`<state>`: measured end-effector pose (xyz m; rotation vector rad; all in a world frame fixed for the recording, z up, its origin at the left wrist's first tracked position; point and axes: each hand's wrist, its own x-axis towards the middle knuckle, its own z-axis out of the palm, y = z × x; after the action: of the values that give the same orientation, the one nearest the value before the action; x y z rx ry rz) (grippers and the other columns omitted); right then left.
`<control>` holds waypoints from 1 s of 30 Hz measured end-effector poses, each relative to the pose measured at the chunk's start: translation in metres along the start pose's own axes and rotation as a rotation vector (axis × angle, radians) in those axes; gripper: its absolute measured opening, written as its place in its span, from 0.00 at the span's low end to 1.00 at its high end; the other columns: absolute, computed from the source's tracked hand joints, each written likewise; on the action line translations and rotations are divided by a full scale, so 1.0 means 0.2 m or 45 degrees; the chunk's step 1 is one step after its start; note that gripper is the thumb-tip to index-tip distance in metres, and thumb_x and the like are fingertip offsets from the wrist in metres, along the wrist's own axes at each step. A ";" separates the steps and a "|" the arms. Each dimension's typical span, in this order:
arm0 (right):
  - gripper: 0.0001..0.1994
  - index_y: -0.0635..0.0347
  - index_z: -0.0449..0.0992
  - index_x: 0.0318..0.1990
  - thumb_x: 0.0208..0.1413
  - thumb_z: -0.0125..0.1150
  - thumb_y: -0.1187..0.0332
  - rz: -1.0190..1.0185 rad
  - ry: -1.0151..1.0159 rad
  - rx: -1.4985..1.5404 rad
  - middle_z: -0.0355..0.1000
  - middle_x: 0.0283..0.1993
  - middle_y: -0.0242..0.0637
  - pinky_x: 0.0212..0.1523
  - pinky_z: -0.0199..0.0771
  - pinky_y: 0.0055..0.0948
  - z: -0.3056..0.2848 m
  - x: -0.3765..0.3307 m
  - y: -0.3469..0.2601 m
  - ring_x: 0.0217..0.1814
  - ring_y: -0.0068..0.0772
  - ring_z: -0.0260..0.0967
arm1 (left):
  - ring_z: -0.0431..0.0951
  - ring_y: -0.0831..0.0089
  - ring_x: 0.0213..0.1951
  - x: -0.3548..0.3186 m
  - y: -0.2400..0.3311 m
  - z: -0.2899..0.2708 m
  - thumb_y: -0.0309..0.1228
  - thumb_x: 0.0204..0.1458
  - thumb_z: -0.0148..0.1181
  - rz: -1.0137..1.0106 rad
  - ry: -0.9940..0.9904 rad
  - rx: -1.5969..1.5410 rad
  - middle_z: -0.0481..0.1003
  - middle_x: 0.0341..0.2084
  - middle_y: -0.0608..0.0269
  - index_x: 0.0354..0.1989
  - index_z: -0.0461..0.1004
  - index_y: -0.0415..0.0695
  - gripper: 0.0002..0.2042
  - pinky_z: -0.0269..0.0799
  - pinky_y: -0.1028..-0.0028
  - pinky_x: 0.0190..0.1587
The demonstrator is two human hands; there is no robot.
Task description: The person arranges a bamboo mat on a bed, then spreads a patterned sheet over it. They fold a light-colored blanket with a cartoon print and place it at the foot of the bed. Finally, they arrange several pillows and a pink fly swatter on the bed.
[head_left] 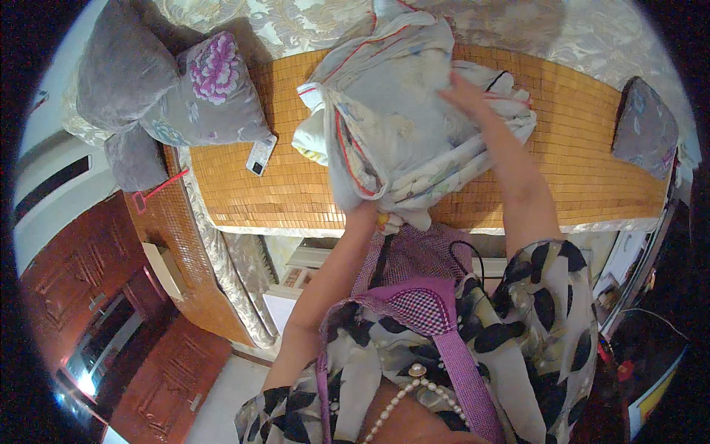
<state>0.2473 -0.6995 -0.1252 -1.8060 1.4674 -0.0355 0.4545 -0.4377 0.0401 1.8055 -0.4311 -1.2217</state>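
Cloth (407, 96), thin, grey-white, red-edged: bunched and partly spread on the slatted mat (577, 155), far end reaching up over the patterned cover (510, 22) behind. Patterned folds lie at its right and lower edge; whether one piece or several cannot be told.

Right hand (464, 95): laid against the cloth's right upper side, fingers stretched toward the left and partly bent; whether they pinch the fabric cannot be told.

Left hand (364, 211): at the cloth's near lower edge, largely covered by it; finger opening and grip cannot be told.

Phone (260, 155), pale: flat on the mat, left of the cloth, just beside the flowered cushion (214, 81).

Cushions, grey: the flowered one, with purple bloom, leans among plain ones at upper left; a further grey cushion (647, 129) sits at the mat's right end, well apart.

Red-pink handled item (159, 191): at left, beside the mat's end; kind unclear.

Box (164, 270), cream: lower left, on a second brown mat (196, 259).
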 end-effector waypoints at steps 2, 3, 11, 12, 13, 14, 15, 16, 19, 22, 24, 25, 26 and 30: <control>0.29 0.65 0.63 0.51 0.43 0.59 0.58 -0.187 -0.254 0.021 0.69 0.45 0.46 0.46 0.65 0.31 0.15 -0.12 -0.22 0.45 0.38 0.66 | 0.63 0.67 0.52 -0.04 0.10 -0.08 0.28 0.43 0.59 0.173 -0.003 0.391 0.65 0.49 0.58 0.51 0.62 0.39 0.24 0.58 0.71 0.53; 0.27 0.65 0.64 0.51 0.43 0.59 0.60 -0.307 -0.393 0.090 0.69 0.44 0.44 0.46 0.65 0.30 0.18 -0.25 -0.37 0.44 0.35 0.67 | 0.63 0.67 0.52 -0.06 0.10 -0.16 0.28 0.43 0.59 0.169 0.019 0.389 0.65 0.49 0.58 0.51 0.62 0.39 0.24 0.58 0.71 0.53; 0.22 0.65 0.66 0.50 0.46 0.56 0.66 0.045 -0.587 1.066 0.68 0.46 0.34 0.48 0.63 0.26 0.09 -0.89 -0.37 0.46 0.26 0.63 | 0.73 0.62 0.39 -0.14 0.30 -0.01 0.29 0.37 0.63 0.095 -0.159 0.295 0.72 0.38 0.53 0.43 0.68 0.37 0.22 0.67 0.66 0.44; 0.20 0.64 0.69 0.47 0.46 0.56 0.66 0.191 -0.477 1.156 0.69 0.44 0.33 0.48 0.64 0.27 0.06 -0.94 -0.31 0.45 0.26 0.64 | 0.73 0.60 0.39 -0.13 0.26 0.06 0.33 0.36 0.63 0.185 -0.273 0.597 0.72 0.37 0.52 0.45 0.65 0.36 0.25 0.68 0.66 0.43; 0.19 0.63 0.69 0.47 0.46 0.57 0.65 0.180 -0.349 1.141 0.69 0.44 0.33 0.48 0.64 0.28 0.05 -1.01 -0.29 0.45 0.26 0.64 | 0.74 0.58 0.39 -0.13 0.23 0.13 0.37 0.36 0.63 0.267 -0.382 0.903 0.72 0.36 0.50 0.47 0.63 0.35 0.29 0.69 0.67 0.41; 0.19 0.62 0.69 0.47 0.47 0.57 0.65 0.169 -0.228 1.124 0.69 0.44 0.33 0.47 0.65 0.28 0.06 -1.08 -0.26 0.45 0.27 0.65 | 0.72 0.55 0.41 -0.13 0.23 0.22 0.41 0.36 0.63 0.077 -0.532 1.072 0.71 0.37 0.47 0.48 0.61 0.34 0.32 0.68 0.65 0.43; 0.19 0.62 0.68 0.48 0.47 0.56 0.65 0.433 -0.187 1.205 0.69 0.45 0.34 0.46 0.65 0.29 0.10 -1.17 -0.11 0.44 0.29 0.66 | 0.71 0.52 0.43 -0.13 0.23 0.34 0.45 0.35 0.63 -0.106 -0.706 1.234 0.69 0.39 0.44 0.49 0.60 0.33 0.36 0.67 0.63 0.45; 0.20 0.62 0.67 0.49 0.48 0.56 0.65 0.684 -0.134 1.296 0.69 0.45 0.35 0.46 0.66 0.29 0.16 -1.25 0.01 0.44 0.30 0.66 | 0.67 0.52 0.47 -0.09 0.02 0.43 0.46 0.38 0.60 0.030 -0.911 1.169 0.68 0.43 0.46 0.51 0.57 0.33 0.36 0.63 0.63 0.49; 0.20 0.63 0.66 0.49 0.49 0.53 0.62 1.082 0.152 1.182 0.68 0.46 0.39 0.46 0.66 0.31 0.27 -1.55 0.34 0.45 0.33 0.66 | 0.62 0.52 0.52 -0.04 -0.31 0.50 0.47 0.41 0.57 0.083 -1.230 1.002 0.64 0.49 0.49 0.54 0.56 0.35 0.36 0.56 0.64 0.55; 0.21 0.63 0.66 0.50 0.51 0.51 0.60 1.326 0.302 1.057 0.68 0.47 0.42 0.46 0.66 0.34 0.36 -1.78 0.54 0.46 0.37 0.67 | 0.59 0.53 0.54 0.03 -0.35 0.44 0.46 0.43 0.56 0.373 -1.354 1.119 0.61 0.52 0.49 0.54 0.57 0.38 0.33 0.53 0.64 0.57; 0.21 0.63 0.65 0.50 0.51 0.50 0.60 1.380 0.251 1.071 0.67 0.47 0.42 0.46 0.66 0.33 0.47 -1.83 0.59 0.46 0.37 0.66 | 0.60 0.52 0.53 0.13 -0.40 0.31 0.44 0.41 0.57 0.742 -0.972 1.204 0.61 0.52 0.49 0.51 0.62 0.40 0.29 0.53 0.63 0.57; 0.22 0.64 0.65 0.50 0.51 0.50 0.60 1.387 0.190 1.094 0.67 0.47 0.42 0.46 0.65 0.33 0.54 -1.83 0.59 0.46 0.37 0.66 | 0.61 0.52 0.52 0.22 -0.44 0.23 0.42 0.39 0.60 0.728 -0.585 1.086 0.62 0.51 0.50 0.48 0.65 0.40 0.28 0.53 0.62 0.56; 0.22 0.64 0.64 0.50 0.51 0.50 0.59 1.401 0.133 1.127 0.67 0.48 0.42 0.46 0.65 0.33 0.62 -1.85 0.59 0.46 0.37 0.66 | 0.59 0.52 0.53 0.28 -0.34 0.17 0.42 0.37 0.61 0.775 -0.429 1.140 0.61 0.51 0.50 0.48 0.64 0.41 0.29 0.52 0.61 0.57; 0.23 0.64 0.63 0.51 0.52 0.49 0.59 1.304 -0.104 1.205 0.66 0.48 0.42 0.46 0.65 0.32 0.83 -1.67 0.48 0.46 0.36 0.65 | 0.41 0.52 0.62 0.53 -0.24 -0.05 0.55 0.28 0.64 0.049 -0.060 1.565 0.41 0.61 0.48 0.62 0.41 0.49 0.53 0.42 0.57 0.61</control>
<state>0.1379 -0.3308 -0.1476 -0.2296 1.7286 -0.1125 0.5019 -0.4806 -0.0568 2.7186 -1.4601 -1.0083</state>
